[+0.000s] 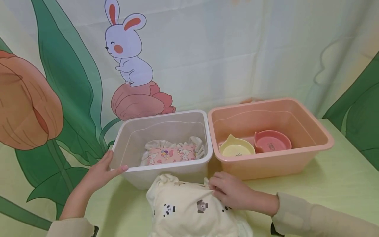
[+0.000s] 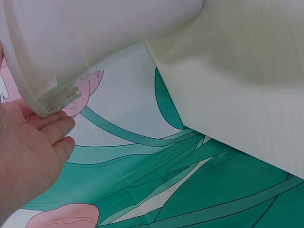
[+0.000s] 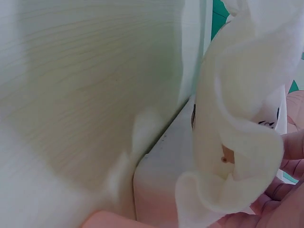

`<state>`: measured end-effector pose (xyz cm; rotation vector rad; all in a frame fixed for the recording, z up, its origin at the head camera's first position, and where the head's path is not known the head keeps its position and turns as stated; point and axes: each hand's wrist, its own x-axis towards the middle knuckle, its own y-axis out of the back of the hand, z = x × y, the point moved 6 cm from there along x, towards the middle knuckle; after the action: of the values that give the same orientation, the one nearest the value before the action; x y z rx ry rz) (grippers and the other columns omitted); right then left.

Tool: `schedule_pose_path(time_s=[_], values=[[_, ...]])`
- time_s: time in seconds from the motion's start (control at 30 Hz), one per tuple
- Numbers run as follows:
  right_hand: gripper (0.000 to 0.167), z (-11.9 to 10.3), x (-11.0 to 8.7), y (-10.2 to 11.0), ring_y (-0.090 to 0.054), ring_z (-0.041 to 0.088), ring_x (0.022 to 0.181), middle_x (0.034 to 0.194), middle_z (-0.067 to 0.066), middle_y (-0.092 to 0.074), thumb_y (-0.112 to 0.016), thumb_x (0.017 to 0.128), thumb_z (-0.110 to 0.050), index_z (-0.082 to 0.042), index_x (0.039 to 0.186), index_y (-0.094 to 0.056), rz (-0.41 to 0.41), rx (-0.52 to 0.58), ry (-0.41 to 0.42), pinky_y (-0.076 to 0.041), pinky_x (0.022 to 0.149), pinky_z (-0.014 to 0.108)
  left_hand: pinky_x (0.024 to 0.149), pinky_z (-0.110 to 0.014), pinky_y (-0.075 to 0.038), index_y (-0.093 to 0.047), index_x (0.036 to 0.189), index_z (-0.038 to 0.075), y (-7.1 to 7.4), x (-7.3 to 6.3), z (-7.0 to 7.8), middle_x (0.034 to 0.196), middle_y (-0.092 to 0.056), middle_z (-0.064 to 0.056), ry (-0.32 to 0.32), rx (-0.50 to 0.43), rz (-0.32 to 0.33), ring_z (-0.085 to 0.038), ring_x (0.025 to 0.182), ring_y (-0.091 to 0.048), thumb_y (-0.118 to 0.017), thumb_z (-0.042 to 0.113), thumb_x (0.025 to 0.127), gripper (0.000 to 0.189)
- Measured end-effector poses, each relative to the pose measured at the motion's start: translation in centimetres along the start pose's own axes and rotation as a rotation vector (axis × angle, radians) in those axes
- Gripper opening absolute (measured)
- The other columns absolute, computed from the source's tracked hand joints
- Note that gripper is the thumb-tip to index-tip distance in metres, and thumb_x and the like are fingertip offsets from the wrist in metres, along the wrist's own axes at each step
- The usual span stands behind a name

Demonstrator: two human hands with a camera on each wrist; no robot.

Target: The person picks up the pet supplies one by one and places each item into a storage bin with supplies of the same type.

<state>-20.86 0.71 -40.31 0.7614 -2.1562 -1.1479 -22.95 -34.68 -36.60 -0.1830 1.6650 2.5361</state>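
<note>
My left hand [image 1: 99, 174] grips the left end of a white plastic bin [image 1: 165, 168], thumb over the rim and fingers curled beneath it in the left wrist view. Inside that bin lies a small pink pillow [image 1: 171, 154] with a ruffled white edge. A cream pillow [image 1: 183, 210] printed with animal faces is in front of the bin, its lower part cut off by the head view's edge. With bent fingers, my right hand [image 1: 232, 191] pinches its upper right corner. The right wrist view shows the pillow's cream cloth [image 3: 237, 95] hanging in folds beside the fingers.
Right beside the white bin stands a peach bin [image 1: 272, 164]. It contains a yellow dish [image 1: 238, 148] and a pinkish-red dish [image 1: 275, 142], both with pointed rims. The bins stand on a pale green table [image 1: 331, 191], against a printed curtain [image 1: 207, 59] with a rabbit and tulips.
</note>
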Motion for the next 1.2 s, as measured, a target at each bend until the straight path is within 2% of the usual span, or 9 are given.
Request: schedule_pose_path(time_s=[0.17, 0.3, 0.93, 1.2], values=[[0.015, -0.3, 0.1, 0.3, -0.040, 0.006, 0.074, 0.075, -0.010, -0.043, -0.059, 0.082, -0.012, -0.020, 0.074, -0.050, 0.009, -0.004, 0.016, -0.036, 0.066, 0.019, 0.092, -0.064, -0.027, -0.001, 0.140, -0.005, 0.1, -0.1, 0.2, 0.144, -0.004, -0.028, -0.004, -0.003, 0.004, -0.051, 0.123, -0.026, -0.046, 0.054, 0.084, 0.093], [0.014, -0.3, 0.2, 0.5, -0.041, 0.006, 0.075, 0.076, -0.011, -0.044, -0.058, 0.083, -0.013, -0.021, 0.075, -0.050, -0.005, 0.003, -0.005, -0.037, 0.067, 0.019, 0.091, -0.064, -0.027, -0.001, 0.140, -0.005, 0.2, -0.2, 0.3, 0.144, -0.004, -0.028, -0.009, -0.010, 0.006, -0.050, 0.122, -0.028, -0.047, 0.054, 0.084, 0.092], [0.013, -1.8, 0.5, 1.9, -0.042, 0.006, 0.075, 0.077, -0.010, -0.045, -0.059, 0.083, -0.013, -0.021, 0.075, -0.051, -0.012, -0.001, 0.006, -0.037, 0.066, 0.019, 0.091, -0.064, -0.028, -0.002, 0.139, -0.005, 0.0, 0.1, -0.1, 0.144, -0.005, -0.029, -0.011, -0.007, 0.019, -0.050, 0.122, -0.029, -0.047, 0.054, 0.084, 0.093], [0.014, -2.1, 0.7, 2.3, -0.042, 0.007, 0.076, 0.077, -0.009, -0.045, -0.060, 0.083, -0.014, -0.021, 0.075, -0.051, -0.014, -0.010, 0.003, -0.037, 0.066, 0.019, 0.090, -0.063, -0.030, -0.003, 0.139, -0.006, 0.1, 0.1, 0.0, 0.144, -0.007, -0.029, -0.021, -0.007, 0.028, -0.049, 0.119, -0.034, -0.048, 0.053, 0.084, 0.092]])
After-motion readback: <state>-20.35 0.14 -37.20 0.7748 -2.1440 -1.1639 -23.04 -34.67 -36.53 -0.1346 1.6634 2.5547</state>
